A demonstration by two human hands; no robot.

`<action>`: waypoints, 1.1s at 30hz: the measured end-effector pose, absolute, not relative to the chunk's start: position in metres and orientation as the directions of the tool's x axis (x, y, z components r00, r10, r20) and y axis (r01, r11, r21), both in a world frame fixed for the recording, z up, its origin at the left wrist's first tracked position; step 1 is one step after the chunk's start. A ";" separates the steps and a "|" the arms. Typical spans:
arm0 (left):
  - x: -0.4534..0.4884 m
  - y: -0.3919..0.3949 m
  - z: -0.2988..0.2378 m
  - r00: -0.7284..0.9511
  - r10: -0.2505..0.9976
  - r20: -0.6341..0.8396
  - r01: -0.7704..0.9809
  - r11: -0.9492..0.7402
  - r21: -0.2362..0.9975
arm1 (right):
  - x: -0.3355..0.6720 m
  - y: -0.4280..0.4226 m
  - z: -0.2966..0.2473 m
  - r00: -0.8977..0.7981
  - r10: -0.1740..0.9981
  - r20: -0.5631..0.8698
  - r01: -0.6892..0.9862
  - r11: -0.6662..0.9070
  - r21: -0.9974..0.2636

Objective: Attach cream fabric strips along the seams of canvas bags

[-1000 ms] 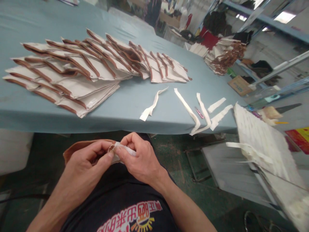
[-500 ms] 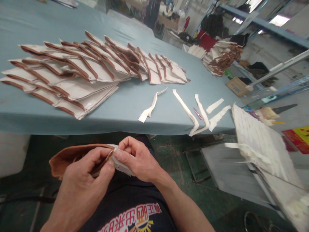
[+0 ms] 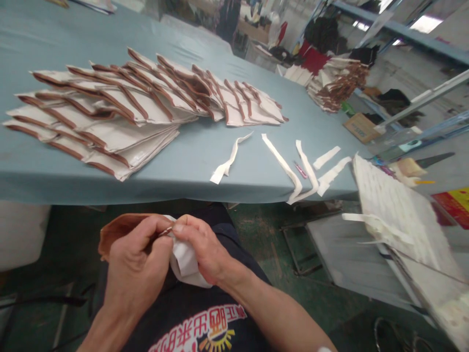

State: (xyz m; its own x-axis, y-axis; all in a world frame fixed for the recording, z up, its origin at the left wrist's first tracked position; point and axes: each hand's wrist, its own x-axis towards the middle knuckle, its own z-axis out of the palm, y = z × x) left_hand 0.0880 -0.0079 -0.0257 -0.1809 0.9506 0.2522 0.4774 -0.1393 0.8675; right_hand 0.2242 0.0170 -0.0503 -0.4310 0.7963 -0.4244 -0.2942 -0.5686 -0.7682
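Note:
Over my lap I hold a brown-and-white fabric piece (image 3: pixel 186 261), its brown part to the left and its white part folding down under my right hand. My left hand (image 3: pixel 142 256) is closed, thumb and forefinger pinching the brown edge. Close against it, my right hand (image 3: pixel 200 244) pinches the same edge where brown meets white. The fingertips of both hands nearly touch, and the spot between them is partly hidden. On the table beyond lie overlapping rows of white fabric pieces with brown edging (image 3: pixel 120 132).
The blue-covered table (image 3: pixel 198 166) spans the front. White strips (image 3: pixel 282 164) and a small pink tool (image 3: pixel 300 170) lie near its edge. At right stands a board with white strips (image 3: pixel 399 210). Another brown-and-white stack (image 3: pixel 337 83) and a cardboard box (image 3: pixel 361 128) are farther back.
The fabric piece has shifted right and turned, and more of its white part hangs below my right hand. My left hand has moved slightly right. Both hands keep pinching the edge.

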 end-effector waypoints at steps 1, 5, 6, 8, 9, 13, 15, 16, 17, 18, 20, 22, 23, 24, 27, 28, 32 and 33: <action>0.085 -0.007 -0.024 -0.156 0.961 0.230 0.458 -0.136 0.879 | 0.224 0.018 -0.050 -0.445 0.791 -0.420 -0.279 -0.568 -0.774; 0.073 -0.007 -0.014 -0.025 0.989 0.143 0.379 -0.123 0.917 | 0.229 0.024 -0.039 -0.546 0.760 -0.354 -0.209 -0.532 -0.821; 0.071 -0.008 -0.012 0.008 0.992 0.124 0.348 -0.119 0.930 | 0.231 0.025 -0.034 -0.558 0.764 -0.325 -0.195 -0.500 -0.844; 0.068 -0.009 -0.009 0.059 0.991 0.120 0.298 -0.132 0.945 | 0.234 0.028 -0.025 -0.557 0.792 -0.249 -0.166 -0.400 -0.901; 0.068 -0.009 -0.008 0.069 0.988 0.138 0.286 -0.152 0.946 | 0.234 0.028 -0.021 -0.546 0.813 -0.203 -0.149 -0.332 -0.931; 0.073 -0.008 0.000 0.064 0.970 0.233 0.316 -0.241 0.918 | 0.235 0.026 -0.014 -0.411 0.912 0.010 -0.017 0.003 -1.000; 0.077 -0.005 0.005 0.047 0.970 0.239 0.339 -0.241 0.910 | 0.236 0.025 -0.015 -0.351 0.933 0.074 0.054 0.100 -0.994; 0.077 -0.003 0.006 0.040 0.973 0.227 0.344 -0.226 0.911 | 0.237 0.026 -0.016 -0.336 0.938 0.089 0.088 0.125 -0.988; 0.076 -0.002 0.007 0.044 0.979 0.200 0.346 -0.202 0.916 | 0.240 0.027 -0.018 -0.325 0.941 0.097 0.122 0.143 -0.982; 0.075 0.000 0.007 0.057 0.985 0.161 0.347 -0.171 0.922 | 0.244 0.030 -0.019 -0.311 0.945 0.103 0.155 0.157 -0.975; 0.069 0.003 0.006 0.102 0.991 0.085 0.345 -0.115 0.932 | 0.254 0.038 -0.020 -0.265 0.958 0.112 0.209 0.171 -0.963; 0.062 0.004 0.005 0.166 0.986 0.020 0.329 -0.075 0.941 | 0.265 0.047 -0.017 -0.223 0.964 0.147 0.224 0.197 -0.954; 0.059 0.004 0.004 0.198 0.980 -0.007 0.318 -0.058 0.946 | 0.270 0.050 -0.013 -0.227 0.955 0.190 0.218 0.240 -0.946; 0.056 0.005 0.004 0.230 0.973 -0.030 0.311 -0.044 0.949 | 0.274 0.053 -0.008 -0.260 0.933 0.251 0.209 0.308 -0.928; 0.048 0.003 0.006 0.284 0.956 -0.066 0.364 -0.044 0.930 | 0.278 0.060 0.011 -0.485 0.765 0.424 0.166 0.557 -0.814; 0.045 0.002 0.006 0.282 0.957 -0.064 0.400 -0.057 0.915 | 0.277 0.062 0.016 -0.570 0.694 0.441 0.147 0.614 -0.776; 0.035 -0.008 0.004 0.254 0.963 -0.091 0.504 -0.052 0.862 | 0.268 0.075 0.024 -0.778 0.455 0.432 0.071 0.747 -0.661; 0.033 -0.010 0.004 0.256 0.962 -0.097 0.510 -0.049 0.859 | 0.266 0.078 0.024 -0.801 0.424 0.422 0.076 0.772 -0.631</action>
State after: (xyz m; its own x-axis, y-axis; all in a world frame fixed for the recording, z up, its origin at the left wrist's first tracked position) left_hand 0.0333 -0.0102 0.0043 0.2564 0.9617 -0.0971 0.5103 -0.0493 0.8586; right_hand 0.2663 0.0784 0.0235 -0.8009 0.4243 0.4224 0.0760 0.7719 -0.6312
